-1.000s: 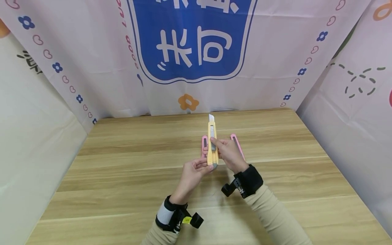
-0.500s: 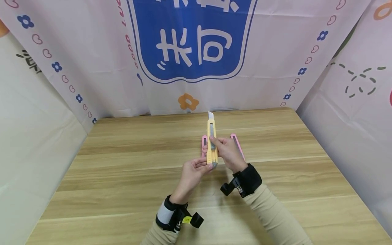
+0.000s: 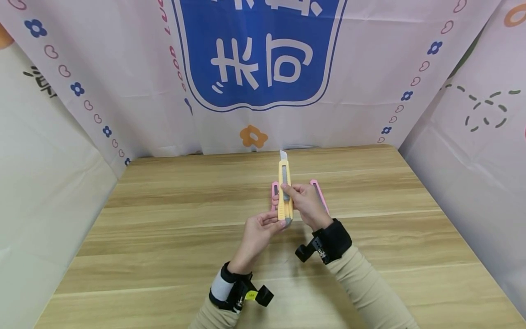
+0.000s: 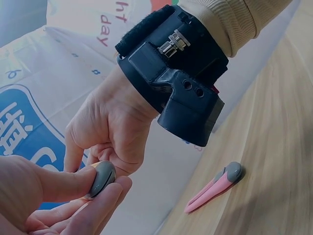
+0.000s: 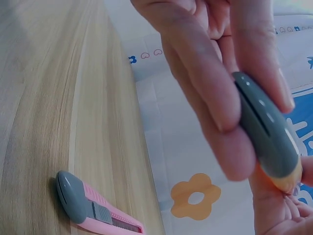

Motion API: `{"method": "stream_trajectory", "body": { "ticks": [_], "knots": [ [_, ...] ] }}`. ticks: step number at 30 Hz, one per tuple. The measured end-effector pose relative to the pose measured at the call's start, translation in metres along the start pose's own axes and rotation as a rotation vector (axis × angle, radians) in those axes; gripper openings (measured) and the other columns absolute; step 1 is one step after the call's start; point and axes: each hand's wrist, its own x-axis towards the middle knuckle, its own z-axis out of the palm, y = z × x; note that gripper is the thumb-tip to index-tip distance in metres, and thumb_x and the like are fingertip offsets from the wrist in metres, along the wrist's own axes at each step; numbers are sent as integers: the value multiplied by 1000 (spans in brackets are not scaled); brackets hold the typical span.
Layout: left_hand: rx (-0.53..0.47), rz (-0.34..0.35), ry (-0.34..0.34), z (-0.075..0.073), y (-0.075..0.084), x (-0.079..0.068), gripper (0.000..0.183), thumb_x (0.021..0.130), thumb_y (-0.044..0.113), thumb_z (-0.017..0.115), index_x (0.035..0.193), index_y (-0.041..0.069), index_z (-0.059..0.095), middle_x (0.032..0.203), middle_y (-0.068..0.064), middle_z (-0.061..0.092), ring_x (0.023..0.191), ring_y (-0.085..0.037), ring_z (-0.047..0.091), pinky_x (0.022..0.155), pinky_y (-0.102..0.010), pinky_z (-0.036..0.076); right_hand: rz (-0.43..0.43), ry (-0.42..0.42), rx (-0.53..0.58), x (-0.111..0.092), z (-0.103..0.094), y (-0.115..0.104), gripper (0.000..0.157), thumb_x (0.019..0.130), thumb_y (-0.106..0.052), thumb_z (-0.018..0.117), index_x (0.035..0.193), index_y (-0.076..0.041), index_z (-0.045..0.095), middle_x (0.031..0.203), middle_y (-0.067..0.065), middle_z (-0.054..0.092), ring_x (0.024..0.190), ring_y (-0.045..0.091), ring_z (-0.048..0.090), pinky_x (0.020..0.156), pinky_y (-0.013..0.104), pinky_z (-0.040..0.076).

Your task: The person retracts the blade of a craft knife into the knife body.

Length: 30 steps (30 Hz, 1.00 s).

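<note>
A yellow utility knife (image 3: 281, 208) with a grey end cap points away from me in the head view, its blade (image 3: 283, 156) showing at the far tip. My left hand (image 3: 259, 230) pinches the end cap between thumb and fingers. In the left wrist view, that grey cap (image 4: 103, 178) sits between the left thumb and fingertips. My right hand (image 3: 306, 205) grips the knife's body from the right, with the thumb on the grey slider side. The right wrist view shows the cap (image 5: 269, 129) close up, and the right fingers by the yellow body are partly hidden.
Two pink utility knives lie on the wooden table (image 3: 172, 237): one pink knife (image 3: 274, 187) behind the yellow one, another pink knife (image 3: 318, 192) beyond the right hand, partly covered by it. A printed white cloth (image 3: 156, 123) hangs at the table's back edge.
The yellow knife has shifted very slightly upward in the head view since a second ago. Both hands keep the same hold.
</note>
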Motion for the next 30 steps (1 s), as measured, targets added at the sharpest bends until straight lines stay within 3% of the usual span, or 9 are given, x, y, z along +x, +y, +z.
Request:
{"method": "stream_trajectory", "body": {
  "ticks": [8,16,30],
  "knots": [
    [3,4,0,1,2,-1,35,88,-3,63,121,-13,58,113,-32,66,95,-22,72,80,-22,62,-18,5,21,0,0,0,40,99,-20,55,116,16,59,76,-3,74,66,4,69,62,18,60],
    [3,5,2,0,1,-1,34,88,-3,63,120,-13,58,113,-33,66,95,-23,73,80,-22,62,-1,3,-22,-2,-1,0,38,98,-19,55,118,13,60,103,21,73,70,5,69,66,18,61],
    [1,22,11,1,0,0,33,88,-4,63,119,-14,59,111,-34,66,94,-25,73,78,-22,62,0,-22,-12,-1,-1,-1,37,98,-16,55,120,13,58,100,19,74,73,6,71,69,21,62]
  ]
}}
